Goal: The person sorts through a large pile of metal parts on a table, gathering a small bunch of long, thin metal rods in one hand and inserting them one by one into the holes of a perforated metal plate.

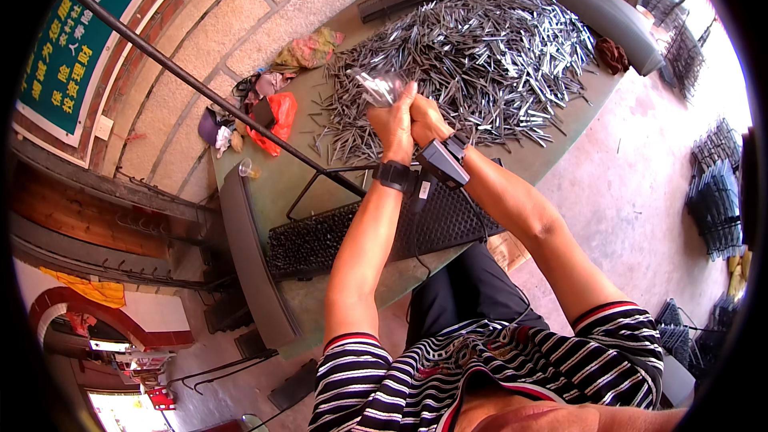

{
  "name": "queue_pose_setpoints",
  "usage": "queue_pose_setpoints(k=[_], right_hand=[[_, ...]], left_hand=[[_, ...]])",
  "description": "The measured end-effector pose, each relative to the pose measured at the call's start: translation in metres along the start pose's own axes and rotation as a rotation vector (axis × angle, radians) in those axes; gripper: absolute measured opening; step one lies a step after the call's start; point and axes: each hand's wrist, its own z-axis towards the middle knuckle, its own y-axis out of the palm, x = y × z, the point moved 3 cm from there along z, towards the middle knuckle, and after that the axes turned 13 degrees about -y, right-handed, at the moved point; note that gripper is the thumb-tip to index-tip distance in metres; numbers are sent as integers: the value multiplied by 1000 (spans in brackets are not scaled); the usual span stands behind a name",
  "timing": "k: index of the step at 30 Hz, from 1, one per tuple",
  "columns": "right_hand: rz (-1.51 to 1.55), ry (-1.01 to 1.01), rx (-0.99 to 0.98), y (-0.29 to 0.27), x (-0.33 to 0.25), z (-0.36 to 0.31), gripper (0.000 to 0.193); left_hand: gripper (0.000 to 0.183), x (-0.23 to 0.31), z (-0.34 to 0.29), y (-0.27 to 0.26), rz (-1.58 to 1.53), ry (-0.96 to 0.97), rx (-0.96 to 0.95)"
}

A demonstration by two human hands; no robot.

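Note:
Over the near left part of a big heap of thin metal strips [496, 56], my two hands are close together. My left hand [390, 124] is closed, with a small shiny bundle of metal strips [376, 86] jutting out past its fingers. Something clear, like plastic, seems to surround that bundle. My right hand [429, 122] presses against the left one with its fingers curled; what they grip is hidden. Below my wrists lies a black perforated tray [452, 216]. Its left part is densely filled with small dark upright pieces [312, 242].
A dark metal bar [216, 96] slants across the left side above the table [320, 304]. An orange plastic bag [276, 122] and cloths [308, 50] lie by the stone wall. A grey rolled sheet [596, 12] borders the heap at right. Stacked racks [712, 200] stand on the floor.

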Motion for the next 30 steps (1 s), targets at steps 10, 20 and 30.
queue_pose_setpoints(k=[10, 20, 30], right_hand=[[1214, 1039, 511, 33, 36, 6, 34], [549, 431, 121, 6, 8, -15, 51], [671, 797, 434, -1, -35, -24, 65]], left_hand=[[17, -10, -4, -12, 81, -104, 19], [19, 1, -21, -25, -19, -425, -17], [19, -6, -36, -21, -101, -348, -10]])
